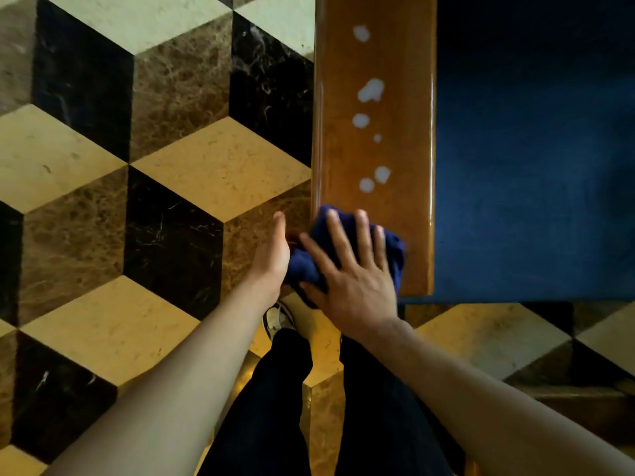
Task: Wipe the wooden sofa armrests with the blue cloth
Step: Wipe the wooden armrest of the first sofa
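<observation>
At the near end of the armrest (374, 139), the right hand (354, 269) lies flat on the cloth (321, 231), fingers (361, 223) spread and pressing it onto the wood rather than gripping it. The cloth is bunched, part on the wood and part hanging off the left edge, where the left hand (271, 255) sits just beside it, palm turned inward and fingers held straight, holding nothing that shows.

Several things could go wrong from here, as I judge it. With so much cloth off the edge, a push forward may drag it off the wood, or leave only a narrow strip wiping. A flat palm gives no hold, so the cloth could slide out from under the hand on the glossy surface. The white blobs (371, 89) strung along the middle, beyond the cloth, look wet or foamy; one pass may smear them into streaks or push them onto the blue seat (532, 149) touching the armrest on the right.

Much is hard to make out. The right hand is slightly blurred, the left thumb is hidden, and the cloth's underside cannot be seen. Legs (275, 407) cover the floor (137, 166) below. Farther off, the armrest runs out of the top of the view, and no second armrest shows.
</observation>
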`<state>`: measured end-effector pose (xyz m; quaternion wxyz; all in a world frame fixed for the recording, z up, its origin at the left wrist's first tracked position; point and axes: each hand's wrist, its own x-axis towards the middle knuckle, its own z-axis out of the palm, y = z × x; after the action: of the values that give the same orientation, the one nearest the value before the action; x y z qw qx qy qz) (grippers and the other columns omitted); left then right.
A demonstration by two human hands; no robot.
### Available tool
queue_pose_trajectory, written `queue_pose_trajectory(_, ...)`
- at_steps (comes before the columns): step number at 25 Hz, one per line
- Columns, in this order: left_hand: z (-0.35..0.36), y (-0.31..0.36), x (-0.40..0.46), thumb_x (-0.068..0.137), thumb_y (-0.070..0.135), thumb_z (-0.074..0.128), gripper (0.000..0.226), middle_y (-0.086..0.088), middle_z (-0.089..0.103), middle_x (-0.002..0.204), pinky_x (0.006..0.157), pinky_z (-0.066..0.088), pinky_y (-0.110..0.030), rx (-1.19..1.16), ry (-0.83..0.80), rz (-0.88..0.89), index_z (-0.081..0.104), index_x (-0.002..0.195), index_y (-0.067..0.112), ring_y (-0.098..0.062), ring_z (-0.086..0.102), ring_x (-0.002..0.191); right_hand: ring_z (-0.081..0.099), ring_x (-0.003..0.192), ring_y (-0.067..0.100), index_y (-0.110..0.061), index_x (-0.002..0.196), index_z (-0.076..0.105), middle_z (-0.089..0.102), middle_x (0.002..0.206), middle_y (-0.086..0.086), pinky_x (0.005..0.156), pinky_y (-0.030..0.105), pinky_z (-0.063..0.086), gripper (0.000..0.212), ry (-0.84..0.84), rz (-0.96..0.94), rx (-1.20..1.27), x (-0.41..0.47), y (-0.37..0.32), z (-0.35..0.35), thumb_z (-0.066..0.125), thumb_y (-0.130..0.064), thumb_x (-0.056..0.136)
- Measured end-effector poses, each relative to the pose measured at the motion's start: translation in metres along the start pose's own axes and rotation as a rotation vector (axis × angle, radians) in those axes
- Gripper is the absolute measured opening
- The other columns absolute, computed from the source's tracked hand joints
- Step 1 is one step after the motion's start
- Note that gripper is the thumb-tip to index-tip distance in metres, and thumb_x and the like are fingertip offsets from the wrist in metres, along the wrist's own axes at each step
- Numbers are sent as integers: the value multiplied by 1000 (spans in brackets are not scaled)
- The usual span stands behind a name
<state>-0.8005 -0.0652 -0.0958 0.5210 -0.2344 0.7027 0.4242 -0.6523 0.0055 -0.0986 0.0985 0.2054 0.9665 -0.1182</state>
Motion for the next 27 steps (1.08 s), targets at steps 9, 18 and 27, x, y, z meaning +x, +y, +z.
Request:
queue_pose_trajectory(9,-2,21,0,102,63,34,57,-10,79,89,77,58,-40,-211,-7,41,70,90,21,-29,75,84,-1,159,36,-21,132,67,32,167,6,127,57,-3,52,-52,-14,-195,112,-16,-23,44,-49,94)
queue_pose_trajectory(18,34,30,-5,102,65,29,73,-13,52,155,118,38,-50,-261,-110,43,43,155,15,-33,53,137,-13,159,29,-41,163,5,-5,174,-1,127,60,8,70,76,320,80,5,11,-7,23,-69,102)
queue_pose_trajectory(27,57,81,31,100,68,26,74,-14,59,146,105,44,-47,-35,4,114,43,153,18,-36,57,129,41,142,43,-55,154,4,18,169,6,107,58,45,100,159,663,434,174,135,-59,43,-95,72)
